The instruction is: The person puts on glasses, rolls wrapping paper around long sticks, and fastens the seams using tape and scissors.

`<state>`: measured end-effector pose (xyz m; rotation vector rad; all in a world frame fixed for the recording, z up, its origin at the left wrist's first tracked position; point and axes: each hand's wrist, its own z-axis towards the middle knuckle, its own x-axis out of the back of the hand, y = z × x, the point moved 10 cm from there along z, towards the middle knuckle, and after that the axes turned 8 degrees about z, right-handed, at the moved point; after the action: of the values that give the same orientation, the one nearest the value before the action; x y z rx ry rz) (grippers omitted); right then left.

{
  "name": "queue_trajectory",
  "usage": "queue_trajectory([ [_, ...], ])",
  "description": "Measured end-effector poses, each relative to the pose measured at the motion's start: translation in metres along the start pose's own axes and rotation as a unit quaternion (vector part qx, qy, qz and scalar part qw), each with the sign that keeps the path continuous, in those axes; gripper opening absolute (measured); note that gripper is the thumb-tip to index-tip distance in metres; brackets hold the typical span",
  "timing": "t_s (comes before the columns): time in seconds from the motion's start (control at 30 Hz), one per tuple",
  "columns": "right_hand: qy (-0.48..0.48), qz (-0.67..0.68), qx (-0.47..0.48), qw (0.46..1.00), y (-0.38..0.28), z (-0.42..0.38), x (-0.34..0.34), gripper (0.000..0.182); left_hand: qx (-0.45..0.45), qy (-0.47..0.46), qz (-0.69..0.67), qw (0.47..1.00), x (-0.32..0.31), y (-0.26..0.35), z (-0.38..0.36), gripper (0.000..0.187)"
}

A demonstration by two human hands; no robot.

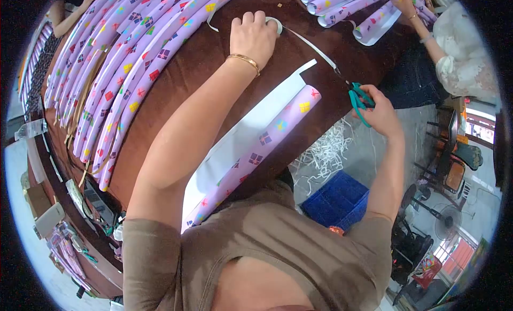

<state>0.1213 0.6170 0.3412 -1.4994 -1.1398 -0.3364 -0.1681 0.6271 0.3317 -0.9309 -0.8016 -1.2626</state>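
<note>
My left hand (253,39), with a bracelet at the wrist, is closed round a roll of white tape (274,26) above the brown cloth. From the roll a white strip (310,44) runs right to the tips of the green-handled scissors (359,100). My right hand (379,110) has its fingers in the scissor handles. Below the strip lies a partly unrolled sheet of purple gift-print paper (267,145), its white underside (240,132) up along one side and a short white strip (308,66) sticking out at its upper corner.
Long purple rolls (133,70) are piled on the brown table (181,70) at the left. Another person's hand (404,5) touches more rolls (347,11) at the upper right. A blue crate (336,200), white scraps (328,150) and a fan (448,220) stand or lie beyond the table.
</note>
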Motion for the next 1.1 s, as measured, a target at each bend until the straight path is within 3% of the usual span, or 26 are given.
queue_trajectory([
  [0.27,0.016,-0.064,-0.113,0.991,0.063,-0.027,0.023,0.056,0.046,0.004,0.004,0.999,-0.003,-0.012,0.002,0.03],
  [0.33,0.012,-0.033,-0.079,0.996,0.048,-0.031,0.022,0.055,0.046,0.001,-0.008,0.999,0.005,-0.01,0.002,0.031],
  [0.4,-0.002,-0.031,-0.053,0.998,0.031,-0.029,0.015,0.052,0.009,0.125,-0.061,0.99,0.038,0.001,-0.003,0.032],
  [0.43,-0.016,-0.032,-0.022,0.999,0.02,-0.025,0.011,0.05,-0.012,0.122,-0.118,0.985,0.042,0.009,-0.004,0.03],
  [0.53,-0.088,-0.017,-0.008,0.996,0.005,-0.007,-0.006,0.045,-0.031,-0.051,-0.314,0.948,0.018,0.032,-0.005,0.025],
  [0.7,-0.147,-0.037,0.014,0.988,-0.026,0.015,-0.02,0.04,-0.073,-0.229,-0.404,0.883,-0.024,0.057,-0.005,0.023],
  [0.87,-0.204,0.044,0.008,0.978,-0.027,0.028,-0.041,0.036,-0.034,-0.278,-0.44,0.853,-0.035,0.054,-0.008,0.02],
  [1.1,-0.213,-0.015,0.032,0.976,-0.042,0.038,-0.051,0.031,-0.039,-0.25,-0.448,0.857,-0.034,0.052,-0.009,0.02],
])
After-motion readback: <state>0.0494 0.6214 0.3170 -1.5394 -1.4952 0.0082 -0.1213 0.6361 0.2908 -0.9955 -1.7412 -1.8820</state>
